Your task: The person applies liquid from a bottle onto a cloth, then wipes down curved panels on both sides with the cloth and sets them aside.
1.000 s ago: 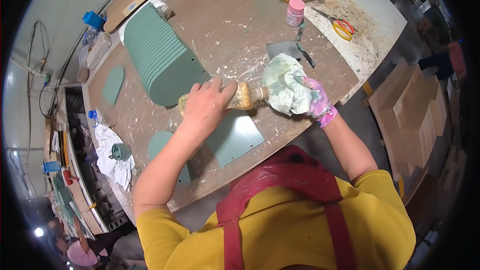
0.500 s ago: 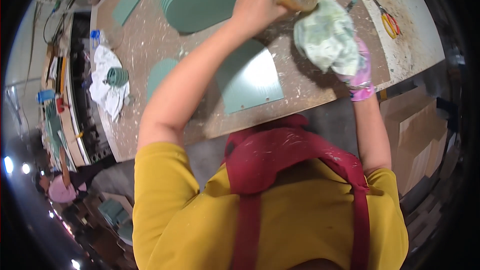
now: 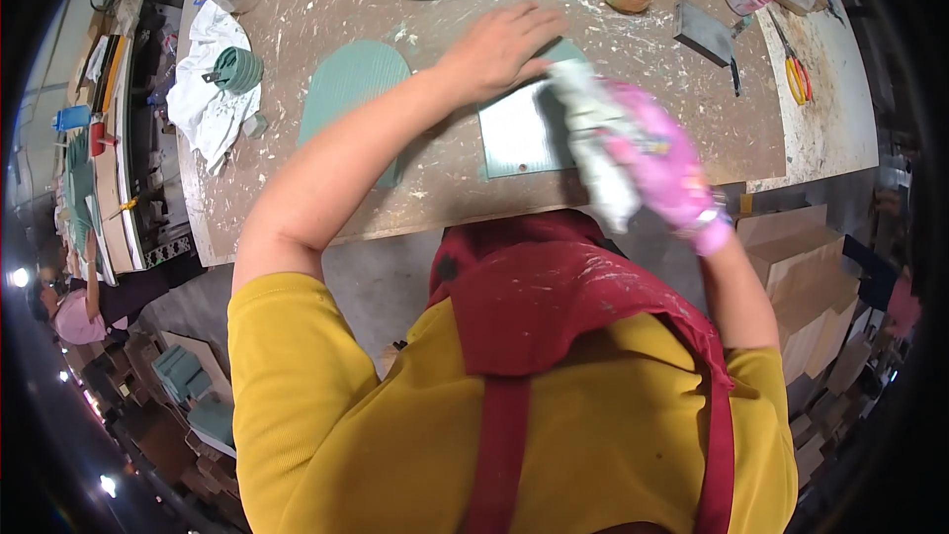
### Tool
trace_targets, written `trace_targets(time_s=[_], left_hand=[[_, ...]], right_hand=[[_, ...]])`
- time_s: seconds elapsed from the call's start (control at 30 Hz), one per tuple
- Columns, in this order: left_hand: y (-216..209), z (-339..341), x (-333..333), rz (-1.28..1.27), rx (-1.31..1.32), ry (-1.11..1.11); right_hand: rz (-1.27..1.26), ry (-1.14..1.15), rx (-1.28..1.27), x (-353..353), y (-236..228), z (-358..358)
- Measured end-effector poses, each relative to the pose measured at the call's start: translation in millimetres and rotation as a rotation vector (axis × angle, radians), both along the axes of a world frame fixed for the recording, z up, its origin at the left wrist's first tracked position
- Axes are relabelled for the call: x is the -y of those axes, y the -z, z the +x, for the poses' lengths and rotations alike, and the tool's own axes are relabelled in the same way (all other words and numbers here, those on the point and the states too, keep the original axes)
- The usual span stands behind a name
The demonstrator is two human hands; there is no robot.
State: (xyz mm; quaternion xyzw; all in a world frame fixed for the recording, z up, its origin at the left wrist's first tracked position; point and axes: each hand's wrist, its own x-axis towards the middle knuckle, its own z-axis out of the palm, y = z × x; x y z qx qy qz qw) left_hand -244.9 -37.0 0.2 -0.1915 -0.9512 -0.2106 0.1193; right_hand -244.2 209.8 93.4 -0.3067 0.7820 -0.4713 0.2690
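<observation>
Pink-gloved, your right hand (image 3: 660, 156) is curled round a bunched cloth (image 3: 595, 129), off to the right of your left. Your bare left hand (image 3: 500, 51) rests palm down, fingers stretched out, over the far end of the panel (image 3: 516, 136), with your arm (image 3: 341, 158) slanting across the counter (image 3: 717, 133). Green and flat on the counter before you, the panel shows white glare and a small hole (image 3: 522, 169) near its straight edge. The pale cloth, blurred, overlaps its right side; contact can't be made out.
</observation>
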Motion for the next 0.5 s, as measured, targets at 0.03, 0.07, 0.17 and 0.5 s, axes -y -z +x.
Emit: trace_targets(time_s=[0.03, 0.07, 0.17, 0.5], left_hand=[[12.1, 12.0, 2.5, -0.166, -0.075, 0.011], [31.5, 12.7, -0.8, -0.164, -0.032, 0.006], [35.6, 16.0, 3.0, -0.055, 0.003, 0.0], [36.6, 21.3, -2.0, -0.037, -0.002, -0.028]], right_hand=[[-0.062, -0.192, -0.3, 22.2, 10.5, 9.3], [0.003, -0.273, -0.588, 42.6, 40.5, 25.4], [0.381, -0.551, -0.723, 71.7, 57.0, 66.5], [0.243, -0.143, -0.8, 82.6, 66.8, 77.2]])
